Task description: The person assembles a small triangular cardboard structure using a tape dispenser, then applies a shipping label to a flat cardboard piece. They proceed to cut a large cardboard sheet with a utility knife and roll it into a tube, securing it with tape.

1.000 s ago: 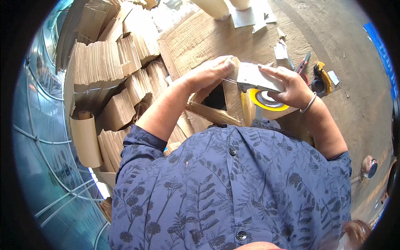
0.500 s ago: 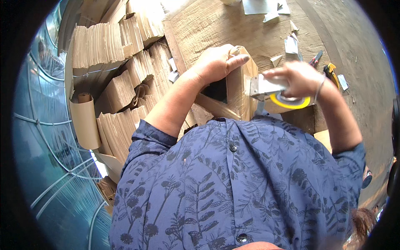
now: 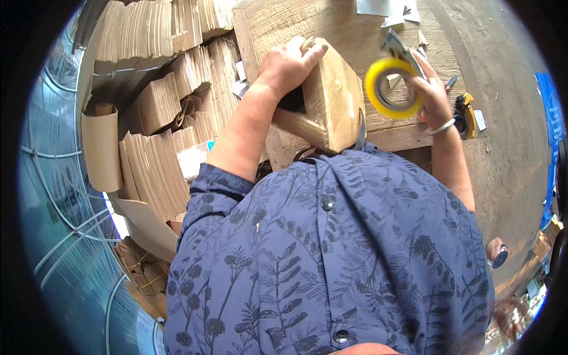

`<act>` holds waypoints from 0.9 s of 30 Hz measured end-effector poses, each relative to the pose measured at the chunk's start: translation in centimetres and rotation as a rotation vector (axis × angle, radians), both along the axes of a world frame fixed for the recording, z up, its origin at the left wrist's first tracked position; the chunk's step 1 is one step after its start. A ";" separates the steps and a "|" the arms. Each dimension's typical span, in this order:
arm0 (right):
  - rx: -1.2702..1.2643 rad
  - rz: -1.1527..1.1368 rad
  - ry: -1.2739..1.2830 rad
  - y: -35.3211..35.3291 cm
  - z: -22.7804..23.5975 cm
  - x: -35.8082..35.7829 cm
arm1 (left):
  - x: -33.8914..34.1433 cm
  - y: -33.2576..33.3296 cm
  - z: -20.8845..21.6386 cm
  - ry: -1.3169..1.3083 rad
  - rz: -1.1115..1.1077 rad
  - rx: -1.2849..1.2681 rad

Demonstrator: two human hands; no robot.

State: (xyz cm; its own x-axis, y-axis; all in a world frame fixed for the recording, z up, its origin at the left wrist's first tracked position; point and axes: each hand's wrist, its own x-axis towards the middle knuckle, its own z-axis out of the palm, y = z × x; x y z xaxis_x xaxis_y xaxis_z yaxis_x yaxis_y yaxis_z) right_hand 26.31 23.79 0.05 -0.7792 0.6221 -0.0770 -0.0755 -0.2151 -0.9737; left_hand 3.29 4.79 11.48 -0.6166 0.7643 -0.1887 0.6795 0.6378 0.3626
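Observation:
My left hand (image 3: 285,70) grips the far end of a brown cardboard box (image 3: 334,89), fingers over its upper edge. The box is tilted on the table in front of my body, and clear tape shines on its side. A dark, pointed blade-like piece (image 3: 361,131) shows at its near right corner. My right hand (image 3: 432,97) is closed round a tape dispenser (image 3: 397,46) with a large yellow-rimmed roll (image 3: 374,94). Held up to the right of the box, the dispenser stands apart from it and is slightly blurred.
Stacks of flat cardboard (image 3: 157,177) fill the left side, beside a brown paper roll (image 3: 102,154). Paper scraps (image 3: 374,7) lie at the far side of the wooden table (image 3: 284,26). A yellow-and-black tool (image 3: 464,115) lies near its right edge.
My right hand has lifted the dispenser off the box's side and moved it away from my body. My left hand and the box have shifted slightly away and left, with the box turned.

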 end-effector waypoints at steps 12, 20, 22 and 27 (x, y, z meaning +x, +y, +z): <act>-0.215 -0.177 -0.014 -2.5 -4.4 -0.2 | -26.6 -11.5 -15.7 -0.177 0.430 0.336; -0.346 -0.335 -0.071 -5.4 -6.6 2.3 | -17.8 -14.6 -11.6 0.035 0.218 0.680; -0.395 -0.351 -0.023 -5.4 -6.2 1.5 | -15.8 -17.1 -10.3 -0.237 0.370 0.631; -0.844 -0.421 0.035 -3.7 -9.1 0.4 | -13.1 -23.0 -10.0 -0.171 0.202 0.680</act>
